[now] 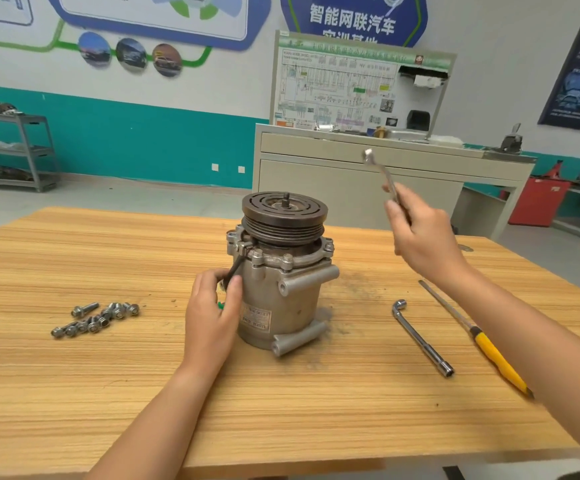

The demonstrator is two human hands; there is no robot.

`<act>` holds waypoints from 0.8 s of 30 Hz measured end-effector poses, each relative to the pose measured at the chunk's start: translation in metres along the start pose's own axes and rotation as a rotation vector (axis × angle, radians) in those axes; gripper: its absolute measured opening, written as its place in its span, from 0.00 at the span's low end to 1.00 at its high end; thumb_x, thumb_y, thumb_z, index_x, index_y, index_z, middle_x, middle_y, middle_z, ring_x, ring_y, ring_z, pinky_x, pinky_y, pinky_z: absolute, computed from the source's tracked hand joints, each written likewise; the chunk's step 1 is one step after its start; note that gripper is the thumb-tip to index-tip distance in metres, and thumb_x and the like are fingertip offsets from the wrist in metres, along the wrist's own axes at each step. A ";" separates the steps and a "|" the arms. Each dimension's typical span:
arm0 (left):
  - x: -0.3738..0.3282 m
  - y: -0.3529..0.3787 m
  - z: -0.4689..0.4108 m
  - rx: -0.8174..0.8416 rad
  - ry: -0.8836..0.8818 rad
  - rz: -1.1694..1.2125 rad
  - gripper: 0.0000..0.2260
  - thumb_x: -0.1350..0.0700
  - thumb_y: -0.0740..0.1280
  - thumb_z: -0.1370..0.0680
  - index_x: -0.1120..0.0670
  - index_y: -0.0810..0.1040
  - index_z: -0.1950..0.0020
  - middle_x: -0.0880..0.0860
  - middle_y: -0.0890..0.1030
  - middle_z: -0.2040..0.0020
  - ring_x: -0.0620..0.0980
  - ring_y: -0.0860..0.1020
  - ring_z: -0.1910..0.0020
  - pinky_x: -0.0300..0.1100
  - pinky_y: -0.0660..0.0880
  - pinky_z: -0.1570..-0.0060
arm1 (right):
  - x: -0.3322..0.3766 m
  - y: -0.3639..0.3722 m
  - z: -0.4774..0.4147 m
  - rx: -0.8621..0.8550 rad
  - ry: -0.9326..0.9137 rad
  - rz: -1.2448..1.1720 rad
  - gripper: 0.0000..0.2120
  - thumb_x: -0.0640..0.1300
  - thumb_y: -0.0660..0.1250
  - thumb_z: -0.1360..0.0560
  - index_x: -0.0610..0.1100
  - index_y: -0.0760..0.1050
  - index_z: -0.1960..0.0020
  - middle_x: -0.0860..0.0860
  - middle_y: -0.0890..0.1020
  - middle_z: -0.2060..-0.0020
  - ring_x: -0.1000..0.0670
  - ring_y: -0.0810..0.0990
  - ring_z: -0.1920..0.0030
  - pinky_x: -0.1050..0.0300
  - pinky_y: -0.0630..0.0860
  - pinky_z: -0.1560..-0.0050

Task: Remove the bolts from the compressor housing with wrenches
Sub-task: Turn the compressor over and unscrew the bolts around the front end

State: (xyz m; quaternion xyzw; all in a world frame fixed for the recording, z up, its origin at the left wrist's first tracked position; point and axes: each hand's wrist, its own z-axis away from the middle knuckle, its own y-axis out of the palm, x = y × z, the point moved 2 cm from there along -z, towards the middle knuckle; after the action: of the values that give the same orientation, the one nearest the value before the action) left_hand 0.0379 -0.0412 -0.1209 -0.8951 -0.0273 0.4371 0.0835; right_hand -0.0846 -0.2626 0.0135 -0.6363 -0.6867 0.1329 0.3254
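The surface (pixel 281 427) carried the compressor (pixel 281 292) at its middle. The left hand (pixel 212 313) gripped a dark cable (pixel 235 266) at its side, and the right hand (pixel 423 233) clenched a wrench (pixel 382 174) aloft. It probably needed seating squarely on a rim bolt (pixel 287 259), with the housing braced.

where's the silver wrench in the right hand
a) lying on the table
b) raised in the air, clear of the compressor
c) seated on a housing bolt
b: the right hand holds the silver wrench up in the air, off the compressor, while the left hand grips a dark wrench at its flange.
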 end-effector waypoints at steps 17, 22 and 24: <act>-0.007 -0.003 0.008 -0.020 -0.013 0.082 0.15 0.56 0.61 0.20 0.54 0.66 0.67 0.48 0.66 0.75 0.43 0.66 0.74 0.38 0.60 0.74 | 0.050 -0.018 0.030 0.441 -0.140 0.840 0.20 0.38 0.56 0.22 0.53 0.63 0.33 0.53 0.67 0.72 0.50 0.66 0.73 0.59 0.63 0.77; -0.006 -0.003 0.009 -0.013 -0.021 0.107 0.15 0.56 0.61 0.20 0.60 0.67 0.66 0.49 0.67 0.74 0.44 0.66 0.74 0.38 0.60 0.74 | 0.064 -0.017 0.030 0.524 -0.135 0.984 0.22 0.33 0.55 0.25 0.47 0.64 0.34 0.52 0.63 0.72 0.52 0.60 0.75 0.58 0.55 0.79; -0.006 -0.003 0.009 -0.012 -0.020 0.108 0.15 0.56 0.61 0.20 0.59 0.67 0.66 0.49 0.67 0.74 0.44 0.66 0.74 0.39 0.60 0.74 | 0.070 -0.016 0.032 0.585 -0.176 1.030 0.22 0.32 0.56 0.26 0.43 0.61 0.33 0.51 0.62 0.72 0.52 0.59 0.75 0.59 0.55 0.79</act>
State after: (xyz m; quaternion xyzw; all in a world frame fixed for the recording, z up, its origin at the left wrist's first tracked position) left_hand 0.0271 -0.0379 -0.1211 -0.8915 0.0176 0.4495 0.0539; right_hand -0.1158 -0.1901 0.0183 -0.7579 -0.2490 0.5094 0.3226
